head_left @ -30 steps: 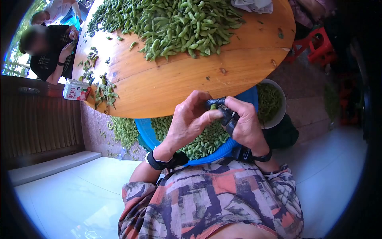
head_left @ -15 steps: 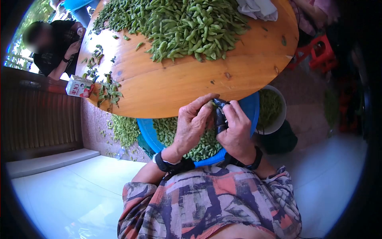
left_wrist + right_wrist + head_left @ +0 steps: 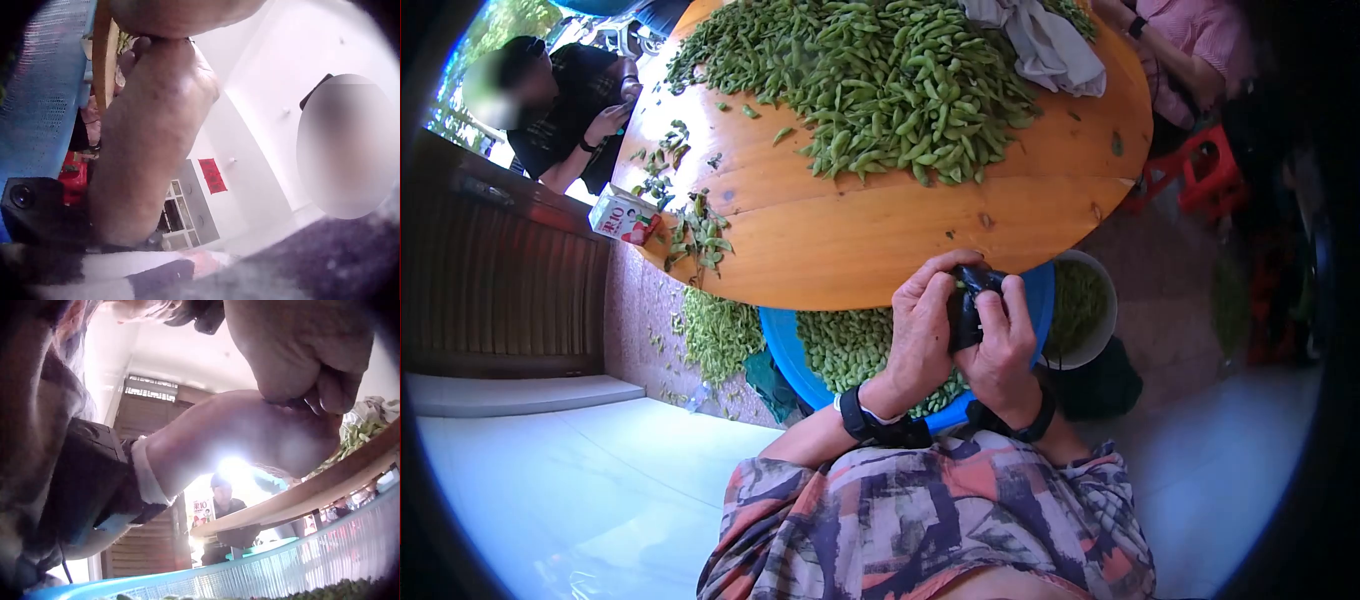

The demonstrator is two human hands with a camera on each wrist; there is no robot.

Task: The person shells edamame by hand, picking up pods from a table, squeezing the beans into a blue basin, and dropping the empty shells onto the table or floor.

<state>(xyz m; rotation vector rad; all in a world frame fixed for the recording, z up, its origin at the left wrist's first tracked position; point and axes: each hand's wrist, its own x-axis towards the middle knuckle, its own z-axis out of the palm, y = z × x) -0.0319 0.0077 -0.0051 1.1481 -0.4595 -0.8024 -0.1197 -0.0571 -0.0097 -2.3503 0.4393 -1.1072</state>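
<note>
L hand [image 3: 918, 330] & R hand [image 3: 1003, 355] close tog., tips meeting over blue basket [image 3: 783, 350], just on the wearer's side of bench [image 3: 850, 240] edge. L: thumb + fingers drawn in, pinching. R: fingers curled, also pinching; black finger covers [image 3: 966, 328] on R digits, at the contact pt. Betw. them a green pod [image 3: 961, 284], mostly hidden, only a sliver showing; exact lie can't be told. Both wrist cams: hands seen from below, pinch itself not clear.

Directly under hands, in basket: lots of loose green beans [image 3: 850, 350]. Basket side is see-through & ribbed in R wrist view.

Beyond hands, on far part of bench: big pod heap [image 3: 900, 110]; white cloth [image 3: 1055, 55] by its R side. Fwd-L of hands, nr bench rim: carton [image 3: 624, 215], white/red, w/ loose pods & leafy bits [image 3: 700, 240] just beside.

R of hands: white bucket [image 3: 1111, 315] w/ green stuff in it, next to basket. Farther R, red stool [image 3: 1212, 178]. L of hands, on floor: spread of green husks or pods [image 3: 720, 335], can't tell which.

Person in dark top [image 3: 565, 110] far L, across bench corner; person in pink top [image 3: 1200, 45] far R. Dark straps [image 3: 858, 415] on both wrists.
</note>
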